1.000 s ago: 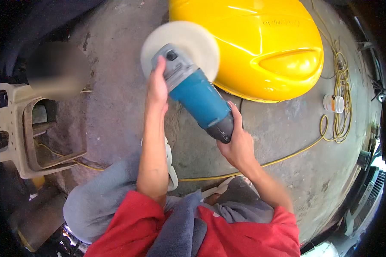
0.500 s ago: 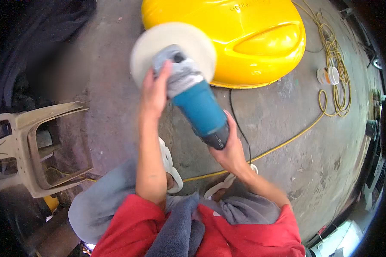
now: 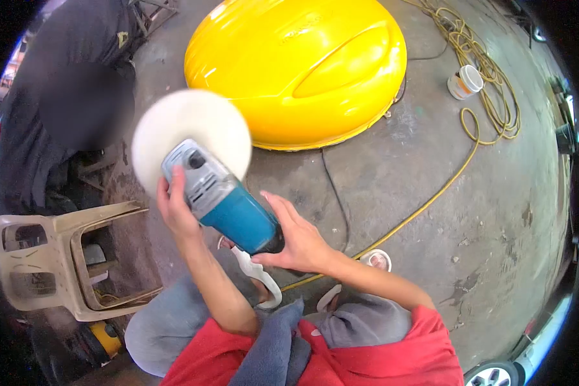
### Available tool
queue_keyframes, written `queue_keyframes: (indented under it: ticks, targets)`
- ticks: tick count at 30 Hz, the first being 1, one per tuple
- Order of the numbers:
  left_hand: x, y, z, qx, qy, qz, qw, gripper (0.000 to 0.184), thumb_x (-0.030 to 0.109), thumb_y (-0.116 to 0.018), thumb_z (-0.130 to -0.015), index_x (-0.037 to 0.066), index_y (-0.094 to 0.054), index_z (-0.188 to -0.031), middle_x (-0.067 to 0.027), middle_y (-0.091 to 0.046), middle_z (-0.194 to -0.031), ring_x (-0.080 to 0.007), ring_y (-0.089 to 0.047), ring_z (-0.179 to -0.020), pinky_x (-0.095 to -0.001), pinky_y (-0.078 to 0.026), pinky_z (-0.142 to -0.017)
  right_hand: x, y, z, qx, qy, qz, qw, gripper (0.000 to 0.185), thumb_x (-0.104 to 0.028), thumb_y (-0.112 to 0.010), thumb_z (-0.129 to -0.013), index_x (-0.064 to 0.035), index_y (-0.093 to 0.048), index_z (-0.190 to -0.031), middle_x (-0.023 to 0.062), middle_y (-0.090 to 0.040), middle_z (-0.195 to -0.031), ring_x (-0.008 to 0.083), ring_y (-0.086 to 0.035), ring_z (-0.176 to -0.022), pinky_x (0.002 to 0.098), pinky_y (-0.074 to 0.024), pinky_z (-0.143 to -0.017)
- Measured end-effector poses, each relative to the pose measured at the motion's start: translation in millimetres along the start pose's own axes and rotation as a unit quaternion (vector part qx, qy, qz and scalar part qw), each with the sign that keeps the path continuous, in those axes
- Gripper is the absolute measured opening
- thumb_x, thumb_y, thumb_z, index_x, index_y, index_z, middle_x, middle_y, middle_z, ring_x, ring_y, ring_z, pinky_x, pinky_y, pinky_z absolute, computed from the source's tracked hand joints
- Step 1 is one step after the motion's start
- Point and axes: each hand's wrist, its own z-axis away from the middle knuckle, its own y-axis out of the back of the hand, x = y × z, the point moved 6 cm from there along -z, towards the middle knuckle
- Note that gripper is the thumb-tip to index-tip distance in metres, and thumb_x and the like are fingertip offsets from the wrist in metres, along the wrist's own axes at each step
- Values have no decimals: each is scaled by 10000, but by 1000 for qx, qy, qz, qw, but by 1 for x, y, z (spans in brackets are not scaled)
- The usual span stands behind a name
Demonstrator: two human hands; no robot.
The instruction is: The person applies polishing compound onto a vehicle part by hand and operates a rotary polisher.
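Note:
A blue and grey power polisher hangs over the floor in both hands, its round white pad turned toward the upper left. My left hand is closed on the side of its grey head, just below the pad. My right hand wraps the dark rear end of the body, thumb underneath and fingers on top. Beyond the pad lies a glossy yellow molded shell; in this view the pad overlaps its lower left edge, and I cannot tell whether they touch.
A beige plastic chair lies at the left, beside dark draped cloth. A black cord and a yellow hose cross the concrete floor. Near the hose coils stands a white bucket. A car wheel shows at lower right.
Both hands have brought the polisher left and down in view, away from over the yellow shell. The camera view has shifted, and the right foot now sits farther to the right.

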Motion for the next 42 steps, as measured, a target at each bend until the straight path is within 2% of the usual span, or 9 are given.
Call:
queue_keyframes:
  ticks: [2, 4, 8, 10, 12, 17, 24, 38, 42]
  targets:
    - [36, -37, 30, -13, -45, -123, 991, 413, 330, -674, -888, -27, -592, -1078, -108, -653, -968, -167, -624, -863, -312, -500, -743, -36, 28, -7, 70, 104, 10, 992, 1177, -415, -870, -598, -9, -194, -1471, 282, -464, -1340, 461, -500, -1196, 447, -441, -995]
    - [56, -85, 63, -68, -111, -197, 972, 419, 356, -703, -859, -21, -588, -1003, -103, -659, -856, -183, -606, -716, -350, -486, -637, -19, 43, -2, 123, 47, -188, 973, 1179, -388, -913, -580, 10, -226, -1452, 220, -480, -1348, 289, -531, -1197, 409, -434, -999]
    - [82, -179, 144, -315, -230, -194, 900, 574, 400, -713, -823, 6, -520, -1193, -212, -661, -849, -426, -649, -791, -467, -510, -705, 53, 112, 72, 299, -45, -315, 900, 895, -294, -866, -647, 1, -413, -1361, 128, -520, -1298, 230, -525, -1182, 387, -431, -1000]
    - [92, -195, 165, -320, -307, -118, 889, 462, 312, -731, -803, -4, -607, -1116, -212, -673, -994, -363, -673, -903, -381, -521, -788, 106, 145, 128, 425, -47, -344, 836, 811, -367, -781, -742, 6, -408, -1359, 122, -542, -1245, 225, -550, -1132, 383, -473, -943]
    - [88, -218, 186, -531, -260, -73, 803, 326, 284, -719, -809, 28, -669, -1005, -173, -694, -933, -326, -683, -892, -370, -522, -793, 127, 189, 177, 453, -10, -300, 839, 901, -426, -743, -759, 4, -307, -1420, 147, -507, -1279, 255, -539, -1151, 405, -473, -956]
    - [16, -284, 18, -351, -229, -361, 833, 280, 294, -678, -839, 62, -723, -990, -138, -720, -954, -259, -696, -908, -360, -528, -836, 95, 195, 280, 646, -3, -249, 722, 893, -394, -741, -747, 12, -300, -1408, 167, -506, -1253, 273, -557, -1109, 404, -493, -920]
    - [-25, -429, -47, -343, -307, -637, 618, 489, 428, -668, -827, 60, -669, -1149, -181, -664, -1148, -338, -629, -1077, -444, -490, -930, 94, 144, 333, 693, -69, -279, 661, 926, -416, -775, -706, 0, -314, -1393, 162, -515, -1233, 272, -571, -1078, 409, -510, -895]
    - [-87, -447, -59, -304, -246, -614, 686, 560, 448, -715, -820, 48, -633, -1203, -169, -527, -1315, -380, -538, -1178, -485, -459, -962, 56, 135, 331, 650, -67, -229, 722, 914, -489, -698, -782, 13, -283, -1424, 256, -478, -1324, 377, -556, -1133, 468, -485, -941]
    - [-74, -415, -45, -289, -436, -526, 671, 462, 374, -696, -821, 16, -633, -1105, -180, -599, -1180, -348, -586, -1080, -471, -484, -856, 37, 150, 317, 633, -42, -181, 751, 871, -459, -674, -811, 18, -284, -1426, 257, -477, -1324, 381, -551, -1140, 467, -485, -947]
